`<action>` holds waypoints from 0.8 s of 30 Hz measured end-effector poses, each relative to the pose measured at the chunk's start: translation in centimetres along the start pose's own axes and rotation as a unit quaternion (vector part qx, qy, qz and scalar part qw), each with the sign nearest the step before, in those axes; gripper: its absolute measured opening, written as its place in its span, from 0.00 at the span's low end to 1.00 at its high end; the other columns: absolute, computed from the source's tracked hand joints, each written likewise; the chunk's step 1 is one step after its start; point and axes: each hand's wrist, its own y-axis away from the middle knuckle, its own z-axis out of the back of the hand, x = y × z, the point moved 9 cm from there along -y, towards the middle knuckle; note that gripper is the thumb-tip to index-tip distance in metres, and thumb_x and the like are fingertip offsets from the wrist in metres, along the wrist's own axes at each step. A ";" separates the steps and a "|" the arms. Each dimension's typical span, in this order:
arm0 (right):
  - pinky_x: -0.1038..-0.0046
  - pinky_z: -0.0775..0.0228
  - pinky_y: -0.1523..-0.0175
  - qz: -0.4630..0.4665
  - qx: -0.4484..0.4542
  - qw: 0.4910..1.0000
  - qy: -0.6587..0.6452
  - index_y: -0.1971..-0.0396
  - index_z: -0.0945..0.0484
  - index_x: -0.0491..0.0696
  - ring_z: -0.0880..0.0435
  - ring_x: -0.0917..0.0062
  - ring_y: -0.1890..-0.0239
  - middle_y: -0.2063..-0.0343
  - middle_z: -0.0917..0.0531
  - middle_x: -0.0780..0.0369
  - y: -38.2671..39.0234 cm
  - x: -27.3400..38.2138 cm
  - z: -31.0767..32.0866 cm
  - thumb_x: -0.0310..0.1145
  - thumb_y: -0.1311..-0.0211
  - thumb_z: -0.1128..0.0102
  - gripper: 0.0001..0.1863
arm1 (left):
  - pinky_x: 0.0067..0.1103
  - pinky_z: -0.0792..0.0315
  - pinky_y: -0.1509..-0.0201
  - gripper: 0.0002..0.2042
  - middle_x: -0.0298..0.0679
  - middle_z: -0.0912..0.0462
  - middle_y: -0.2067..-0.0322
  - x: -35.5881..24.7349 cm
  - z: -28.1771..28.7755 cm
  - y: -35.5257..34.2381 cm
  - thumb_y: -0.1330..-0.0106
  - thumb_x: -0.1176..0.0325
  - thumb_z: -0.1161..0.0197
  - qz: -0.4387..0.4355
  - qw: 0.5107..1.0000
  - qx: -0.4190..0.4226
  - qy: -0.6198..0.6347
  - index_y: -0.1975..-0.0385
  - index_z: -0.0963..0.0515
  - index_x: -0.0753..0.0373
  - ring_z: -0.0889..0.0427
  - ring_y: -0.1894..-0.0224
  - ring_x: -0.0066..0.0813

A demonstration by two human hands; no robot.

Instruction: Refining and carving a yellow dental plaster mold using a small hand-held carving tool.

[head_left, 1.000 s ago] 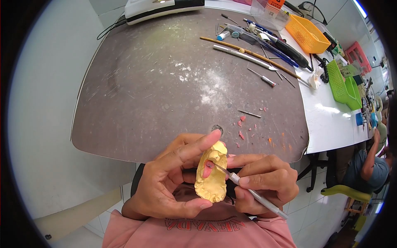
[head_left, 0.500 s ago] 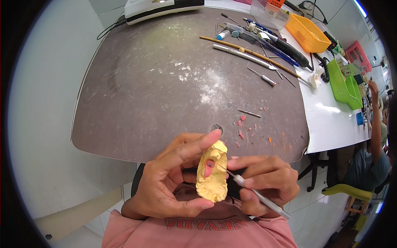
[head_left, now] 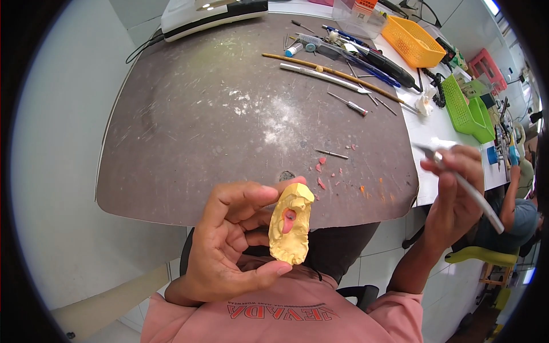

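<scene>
Right hand [head_left: 454,197] lifted its metal tool [head_left: 466,186] away — left hand [head_left: 231,240] grips yellow cast [head_left: 291,231] before cluttered table [head_left: 229,120].

Yellow plaster dental cast held up over a dusty worktable

The left hand [head_left: 231,243] pinches the yellow dental cast [head_left: 290,223], pink wax on its face, between thumb and fingers. The right hand [head_left: 454,194] grips a slim metal carving tool [head_left: 466,188] well apart, at the grey worktable [head_left: 189,131] edge, near pink wax crumbs [head_left: 329,168].

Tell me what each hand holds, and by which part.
Left hand pinches the yellow dental cast by its top and bottom ends. Right hand grips a thin metal carving tool mid-shaft.
</scene>
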 end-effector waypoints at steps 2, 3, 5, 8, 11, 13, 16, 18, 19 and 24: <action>0.75 0.20 0.55 -0.014 0.011 1.000 -0.011 0.55 0.22 0.37 0.19 0.73 0.55 0.57 0.22 0.54 -1.2 -0.8 -0.8 0.25 0.31 0.39 0.09 | 0.34 0.19 0.42 0.36 0.67 0.33 0.36 -0.2 -0.2 -0.1 0.49 0.76 0.24 -0.013 1.000 0.007 -0.016 0.43 0.40 0.62 0.17 0.45 0.46; 0.75 0.19 0.54 -0.023 0.035 0.999 -0.001 0.54 0.23 0.37 0.18 0.73 0.55 0.56 0.22 0.55 -1.6 -1.5 -1.2 0.23 0.32 0.39 0.10 | 0.34 0.19 0.42 0.36 0.67 0.33 0.36 -0.2 -0.3 0.0 0.49 0.76 0.24 -0.014 1.000 0.006 -0.018 0.43 0.40 0.62 0.17 0.45 0.46; 0.76 0.18 0.52 -0.068 0.035 0.997 0.025 0.48 0.25 0.39 0.16 0.76 0.54 0.56 0.20 0.56 -1.9 -2.6 -1.8 0.21 0.34 0.37 0.16 | 0.34 0.18 0.43 0.33 0.68 0.33 0.37 -0.2 -0.1 0.0 0.48 0.77 0.26 -0.011 1.000 0.001 -0.010 0.45 0.39 0.62 0.17 0.45 0.46; 0.76 0.19 0.54 -0.038 0.076 0.994 0.075 0.42 0.26 0.40 0.15 0.78 0.56 0.60 0.17 0.58 -3.2 -2.2 -3.1 0.20 0.36 0.36 0.22 | 0.33 0.23 0.37 0.30 0.58 0.33 0.36 -0.2 -0.4 0.2 0.42 0.83 0.34 0.024 0.997 0.069 0.035 0.40 0.40 0.66 0.23 0.37 0.44; 0.77 0.19 0.57 -0.037 0.100 0.988 0.113 0.37 0.28 0.42 0.14 0.80 0.62 0.66 0.15 0.60 -3.6 -2.6 -3.8 0.20 0.38 0.36 0.27 | 0.33 0.23 0.37 0.29 0.57 0.29 0.39 -0.2 0.0 0.1 0.41 0.80 0.37 0.079 0.991 0.043 0.103 0.40 0.40 0.68 0.20 0.40 0.47; 0.79 0.20 0.59 -0.045 0.121 0.982 0.141 0.35 0.29 0.43 0.15 0.82 0.67 0.68 0.15 0.61 -3.7 -2.7 -4.4 0.20 0.39 0.35 0.30 | 0.32 0.23 0.37 0.28 0.57 0.28 0.40 -0.3 0.2 0.0 0.40 0.79 0.38 0.102 0.986 0.039 0.128 0.39 0.40 0.69 0.19 0.41 0.47; 0.80 0.20 0.60 -0.065 0.103 0.978 0.168 0.40 0.25 0.42 0.17 0.84 0.68 0.70 0.16 0.63 -3.8 -2.5 -4.3 0.20 0.39 0.34 0.26 | 0.32 0.21 0.39 0.27 0.57 0.26 0.42 -0.1 0.7 0.0 0.38 0.76 0.39 0.138 0.975 0.043 0.169 0.39 0.39 0.70 0.18 0.43 0.48; 0.80 0.21 0.61 -0.092 0.095 0.982 0.137 0.45 0.23 0.41 0.18 0.84 0.68 0.69 0.17 0.63 -3.5 -2.8 -4.0 0.21 0.39 0.33 0.22 | 0.31 0.20 0.41 0.27 0.57 0.25 0.44 -0.2 0.8 0.0 0.38 0.75 0.40 0.151 0.970 0.049 0.185 0.39 0.39 0.71 0.17 0.44 0.49; 0.81 0.21 0.62 -0.120 0.087 0.983 0.107 0.49 0.21 0.41 0.18 0.84 0.69 0.68 0.17 0.63 -3.3 -3.1 -3.8 0.21 0.39 0.33 0.17 | 0.30 0.19 0.43 0.28 0.57 0.24 0.44 -0.2 0.9 0.0 0.38 0.73 0.39 0.165 0.968 0.043 0.186 0.39 0.38 0.71 0.17 0.44 0.48; 0.80 0.22 0.63 -0.103 0.031 0.993 -0.051 0.62 0.24 0.38 0.18 0.80 0.67 0.63 0.20 0.59 -1.8 -2.3 -3.5 0.24 0.38 0.30 0.11 | 0.28 0.16 0.49 0.30 0.56 0.24 0.44 0.0 1.3 0.1 0.39 0.70 0.38 0.188 0.962 0.043 0.192 0.38 0.39 0.71 0.16 0.46 0.47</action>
